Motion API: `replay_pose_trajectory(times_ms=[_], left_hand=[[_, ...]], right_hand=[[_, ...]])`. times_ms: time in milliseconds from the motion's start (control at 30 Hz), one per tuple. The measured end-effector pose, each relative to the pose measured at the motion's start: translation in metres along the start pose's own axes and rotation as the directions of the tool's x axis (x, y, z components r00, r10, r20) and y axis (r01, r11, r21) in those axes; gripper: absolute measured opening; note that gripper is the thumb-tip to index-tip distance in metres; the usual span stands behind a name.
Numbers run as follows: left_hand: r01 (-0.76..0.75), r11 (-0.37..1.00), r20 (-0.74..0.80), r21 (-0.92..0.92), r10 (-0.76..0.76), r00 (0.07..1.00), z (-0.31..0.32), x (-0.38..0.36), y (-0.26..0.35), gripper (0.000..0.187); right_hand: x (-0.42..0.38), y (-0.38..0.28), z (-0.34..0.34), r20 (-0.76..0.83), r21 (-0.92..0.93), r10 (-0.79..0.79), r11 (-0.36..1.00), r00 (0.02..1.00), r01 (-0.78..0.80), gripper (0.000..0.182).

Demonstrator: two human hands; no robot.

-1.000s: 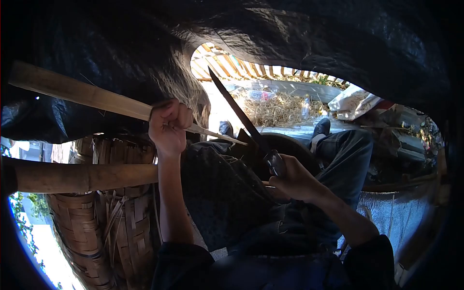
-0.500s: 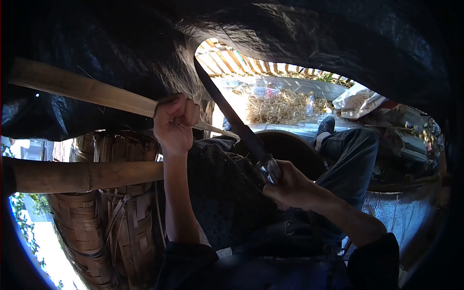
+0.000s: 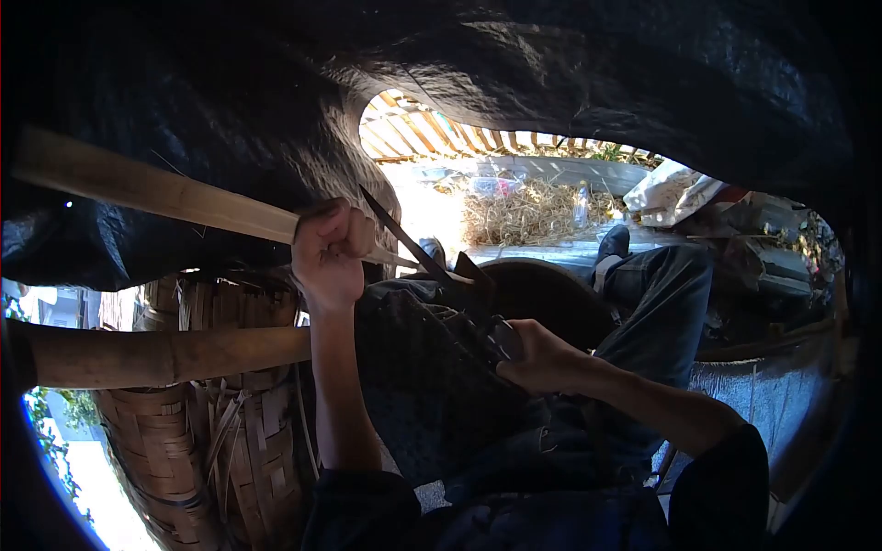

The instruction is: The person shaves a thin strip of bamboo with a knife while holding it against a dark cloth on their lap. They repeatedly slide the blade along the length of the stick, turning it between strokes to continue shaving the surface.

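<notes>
A long pale bamboo strip (image 3: 216,204) runs from the upper left through my left hand (image 3: 331,253), whose fingers are wrapped round it. Its thinner end comes out on the right of the fist, above my lap. My right hand (image 3: 542,356) is closed on the handle of a long dark knife (image 3: 397,228). The blade points up and left and crosses the strip's thin end, just right of my left hand. A dark flat piece, partly hidden, shows beside the blade.
Woven baskets (image 3: 248,441) stand at the left behind a thick bamboo pole (image 3: 165,355). A dark round rim (image 3: 542,285) lies beside my bent leg. Beyond are straw (image 3: 524,211), a clear bottle (image 3: 581,204) and a white sack (image 3: 671,193). Dark sheeting (image 3: 643,83) hangs overhead.
The knife has moved down and left, its tip now lower and nearer my left hand. My right hand has shifted slightly down and left. My left hand still holds the strip, a little lower in view.
</notes>
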State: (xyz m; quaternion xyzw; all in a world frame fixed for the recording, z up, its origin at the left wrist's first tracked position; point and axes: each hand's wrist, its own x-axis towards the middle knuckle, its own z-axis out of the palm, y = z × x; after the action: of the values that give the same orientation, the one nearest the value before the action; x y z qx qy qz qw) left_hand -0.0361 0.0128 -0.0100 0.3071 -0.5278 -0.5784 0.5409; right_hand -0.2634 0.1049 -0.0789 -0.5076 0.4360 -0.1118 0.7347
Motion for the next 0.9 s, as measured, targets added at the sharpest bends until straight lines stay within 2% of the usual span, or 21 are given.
replay_pose_trajectory(times_ms=[33,133,267,333,367,433,467,533,667,700,733,767,833,867,900], left_hand=[[-0.004,1.0,0.012,0.002,0.004,1.0,0.002,0.005,0.001,0.031],[0.013,0.999,-0.049,-0.052,-0.015,0.999,0.004,0.001,0.0,0.031],[0.003,0.999,-0.022,-0.046,-0.004,1.0,0.0,0.002,-0.001,0.031],[0.015,0.999,-0.037,-0.046,-0.017,0.999,0.002,0.005,-0.001,0.03],[0.017,0.999,-0.021,-0.048,-0.018,1.0,0.003,0.004,-0.001,0.03],[0.004,0.999,0.012,-0.044,-0.004,1.0,0.002,0.004,-0.001,0.03],[0.014,0.999,0.009,-0.042,-0.013,1.0,0.002,0.004,-0.002,0.03],[0.012,1.0,-0.058,0.013,-0.011,0.998,0.002,0.005,-0.001,0.031],[0.018,1.0,-0.047,0.019,-0.017,0.999,-0.001,0.007,-0.001,0.031],[0.018,0.999,-0.044,0.026,-0.017,0.999,0.0,0.008,-0.001,0.031],[0.019,0.999,-0.039,0.03,-0.018,0.999,0.002,0.008,-0.002,0.032],[0.019,0.999,-0.029,0.028,-0.018,0.999,0.004,0.008,-0.002,0.032],[0.018,0.998,-0.036,-0.066,-0.021,0.999,0.001,0.006,-0.001,0.031],[0.026,0.998,-0.04,-0.063,-0.028,0.999,-0.001,0.006,0.0,0.031],[0.014,1.0,0.033,-0.028,-0.013,0.999,-0.004,0.006,0.002,0.031]], right_hand=[[0.001,-0.001,-0.007,-0.01,0.002,-0.008,1.0,1.0,0.008,0.02],[-0.005,-0.012,-0.019,-0.116,-0.228,-0.332,0.926,0.936,0.301,0.02],[-0.015,-0.024,-0.018,-0.106,-0.093,-0.235,0.97,0.966,0.226,0.023],[-0.004,0.004,-0.011,0.051,-0.006,0.101,0.995,0.994,-0.101,0.022],[0.001,0.018,-0.009,0.038,0.002,0.096,0.995,0.995,-0.096,0.022],[0.009,0.03,-0.009,-0.136,-0.124,-0.039,0.992,0.99,0.022,0.017],[0.009,0.036,-0.012,-0.131,-0.116,-0.033,0.993,0.991,0.018,0.017],[-0.002,0.017,-0.023,-0.148,-0.216,-0.235,0.956,0.961,0.201,0.024],[-0.008,0.018,-0.019,-0.106,-0.091,-0.274,0.96,0.956,0.265,0.024],[-0.004,0.029,-0.014,-0.039,-0.029,-0.09,0.996,0.995,0.089,0.022],[-0.001,0.038,-0.012,0.036,0.021,0.096,0.995,0.995,-0.097,0.02],[0.0,0.041,-0.015,0.026,0.025,0.094,0.995,0.995,-0.094,0.02],[0.006,0.048,-0.022,0.047,0.186,0.142,0.971,0.989,-0.148,0.019],[0.01,0.054,-0.029,0.039,0.136,0.143,0.98,0.989,-0.147,0.022],[0.007,0.045,-0.034,0.05,0.14,0.147,0.978,0.988,-0.153,0.022]])
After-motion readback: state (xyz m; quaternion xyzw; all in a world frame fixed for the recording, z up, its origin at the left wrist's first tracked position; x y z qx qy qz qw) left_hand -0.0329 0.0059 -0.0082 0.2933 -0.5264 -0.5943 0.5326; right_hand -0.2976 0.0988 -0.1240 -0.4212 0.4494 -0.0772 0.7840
